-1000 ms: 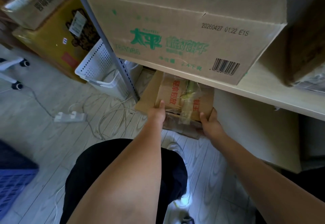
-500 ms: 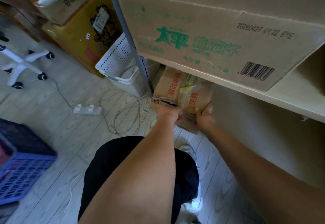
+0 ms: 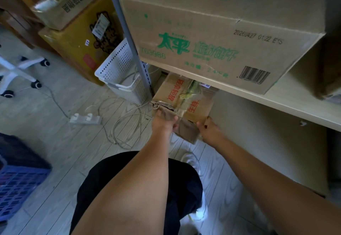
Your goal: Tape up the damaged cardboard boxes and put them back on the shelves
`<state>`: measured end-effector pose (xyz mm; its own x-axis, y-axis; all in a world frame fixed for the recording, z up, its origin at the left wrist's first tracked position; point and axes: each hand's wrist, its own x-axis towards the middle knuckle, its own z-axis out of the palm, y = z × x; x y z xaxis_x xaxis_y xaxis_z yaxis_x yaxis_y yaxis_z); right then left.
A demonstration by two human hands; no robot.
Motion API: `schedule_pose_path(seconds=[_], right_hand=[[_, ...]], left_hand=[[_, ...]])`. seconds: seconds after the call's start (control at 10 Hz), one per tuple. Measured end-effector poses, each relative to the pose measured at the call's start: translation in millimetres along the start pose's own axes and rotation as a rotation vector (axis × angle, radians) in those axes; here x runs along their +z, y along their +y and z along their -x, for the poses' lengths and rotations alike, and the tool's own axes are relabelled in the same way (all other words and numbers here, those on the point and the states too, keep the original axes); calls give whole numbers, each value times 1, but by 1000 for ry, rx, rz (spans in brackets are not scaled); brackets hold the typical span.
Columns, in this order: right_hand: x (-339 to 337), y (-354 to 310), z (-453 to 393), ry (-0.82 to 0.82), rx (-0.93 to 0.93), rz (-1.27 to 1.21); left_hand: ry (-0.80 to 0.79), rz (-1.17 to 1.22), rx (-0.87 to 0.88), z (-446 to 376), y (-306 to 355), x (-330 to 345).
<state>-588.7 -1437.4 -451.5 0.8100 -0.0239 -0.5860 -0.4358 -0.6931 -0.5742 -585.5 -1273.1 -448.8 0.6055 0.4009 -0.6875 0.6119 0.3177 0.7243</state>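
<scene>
Both hands are on the small damaged box (image 3: pixel 181 102) that sits low under the shelf board (image 3: pixel 276 104), beside the grey shelf upright (image 3: pixel 129 37). The left hand (image 3: pixel 164 122) grips the box's torn near-left corner, fingers curled over the ragged edge. The right hand (image 3: pixel 209 128) holds the near-right lower edge, thumb on the front face; how its other fingers lie beneath cannot be seen.

The box carries red printing and a strip of crumpled clear tape across its top, and part of it is tucked in under the shelf board. Its near edge looks split and frayed, so the step in hand is most likely handling the damaged box at its slot. From this single view it is unclear whether it is going in or coming out. Either way, the next move calls for a level, two-handed slide that keeps the weak corner from tearing further and clears the board above.

On that board rests a large carton with green lettering (image 3: pixel 212 37). Left of the upright stands a white perforated basket (image 3: pixel 120 72), and loose cables (image 3: pixel 125 122) lie on the floor just beside it.
</scene>
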Motion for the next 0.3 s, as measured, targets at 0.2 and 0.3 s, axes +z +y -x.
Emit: schedule_pose_path(seconds=[0.2,0.3], right_hand=[[-78,21,84,123,-169,68],[-140,21,155,338,-339,-51]], left_hand=[[149,-617,160,26,7,-3],[204,-871,452,72,23,-4]])
